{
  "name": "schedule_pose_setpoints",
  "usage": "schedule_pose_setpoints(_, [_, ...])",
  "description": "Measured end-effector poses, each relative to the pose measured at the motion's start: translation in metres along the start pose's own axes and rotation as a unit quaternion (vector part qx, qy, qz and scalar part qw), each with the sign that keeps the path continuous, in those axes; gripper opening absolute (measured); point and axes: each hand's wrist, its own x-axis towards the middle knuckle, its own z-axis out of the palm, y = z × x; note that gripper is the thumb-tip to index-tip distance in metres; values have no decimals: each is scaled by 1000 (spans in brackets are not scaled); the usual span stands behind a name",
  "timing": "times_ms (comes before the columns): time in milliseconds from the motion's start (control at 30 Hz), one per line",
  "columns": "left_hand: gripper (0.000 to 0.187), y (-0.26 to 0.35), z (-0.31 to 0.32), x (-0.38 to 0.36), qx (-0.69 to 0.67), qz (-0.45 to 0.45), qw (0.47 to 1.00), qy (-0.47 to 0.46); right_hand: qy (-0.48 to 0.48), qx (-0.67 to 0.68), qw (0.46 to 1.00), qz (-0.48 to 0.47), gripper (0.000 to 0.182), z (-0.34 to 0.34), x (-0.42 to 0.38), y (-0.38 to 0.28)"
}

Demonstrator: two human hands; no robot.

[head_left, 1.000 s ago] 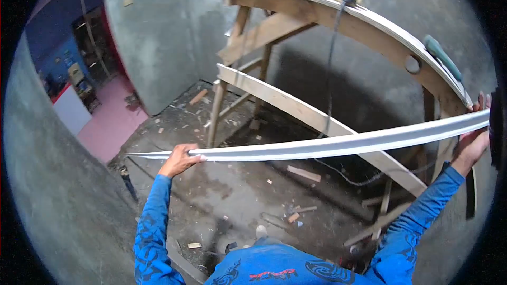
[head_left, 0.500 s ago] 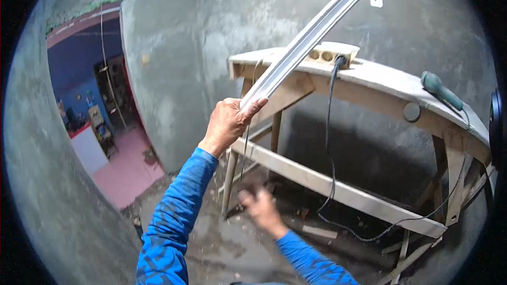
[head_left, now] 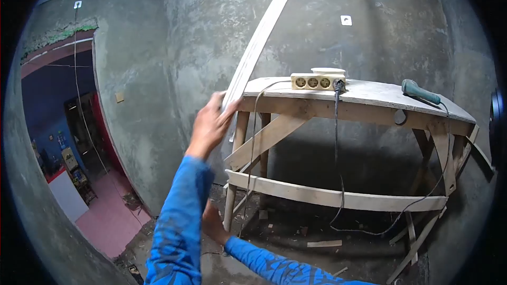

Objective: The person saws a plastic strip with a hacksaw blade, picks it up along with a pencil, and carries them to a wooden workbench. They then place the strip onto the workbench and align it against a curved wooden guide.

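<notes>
My left hand (head_left: 207, 126) is closed around the lower part of a long white grooved strip (head_left: 264, 31), which looks like a trim or channel profile. The strip slants up and to the right, and its top runs out of view. Its lower end shows just below my hand, in front of the left end of a wooden workbench (head_left: 274, 175). Lower down, my right hand (head_left: 213, 225) is partly behind my left forearm. Its fingers are hidden, so what it touches does not show.
On the bench sit a power strip (head_left: 309, 82) with a black plug and a green power tool (head_left: 420, 93). Their cords (head_left: 338, 148) hang down in front. Wood scraps (head_left: 325, 244) lie on the floor beneath. A doorway (head_left: 58, 89) opens at the left.
The view has tilted up. The strip stands steeper, and its lower end now shows below my left hand. My right hand has moved left, partly behind my left forearm.
</notes>
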Motion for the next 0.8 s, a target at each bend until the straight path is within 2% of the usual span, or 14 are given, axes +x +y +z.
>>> schedule_pose_setpoints(67, [49, -49, -35, -54, -67, -8, 998, 14, 125, -121, 975, -141, 22, -3, 35, -11])
schedule_pose_setpoints(100, [50, -68, -53, -88, -107, -73, 991, 9, 142, -53, 984, -90, 28, -13, 55, -32])
schedule_pose_setpoints(133, [48, -102, -65, -124, -93, -68, 993, 25, 158, 15, 987, -40, 38, -23, 73, -51])
schedule_pose_setpoints(200, [47, -161, -80, -205, -33, -123, 991, 50, 212, 3, 974, -75, 36, -31, 101, -59])
schedule_pose_setpoints(233, [45, -178, -88, -245, -55, -204, 977, 30, 215, 25, 974, -63, 35, -32, 115, -54])
schedule_pose_setpoints(267, [43, -196, -89, -284, -66, -240, 968, 21, 217, 47, 974, -51, 35, -30, 126, -50])
schedule_pose_setpoints(333, [42, -241, -75, -363, -9, -175, 985, -5, 209, 82, 974, -34, 31, -25, 136, -57])
schedule_pose_setpoints(400, [32, -217, -67, -401, -108, -366, 923, -49, 198, 76, 977, -24, 29, -13, 140, -59])
schedule_pose_setpoints(533, [26, -230, -58, -435, -78, -391, 916, 48, 156, 65, 986, 9, 29, 11, 140, -62])
schedule_pose_setpoints(600, [32, -237, -55, -434, -2, -362, 924, 121, 142, 71, 987, -24, 30, 16, 146, -69])
schedule_pose_setpoints(633, [36, -235, -60, -426, 31, -322, 937, 135, 125, 67, 989, -33, 33, 17, 152, -70])
schedule_pose_setpoints(667, [36, -231, -63, -416, 37, -327, 934, 138, 118, 71, 990, -30, 33, 17, 160, -72])
schedule_pose_setpoints(733, [40, -214, -70, -387, -98, -375, 913, 126, 89, -2, 994, -56, 35, 11, 176, -78])
schedule_pose_setpoints(800, [44, -205, -62, -361, -141, -347, 916, 145, 62, -2, 997, -48, 39, 0, 174, -97])
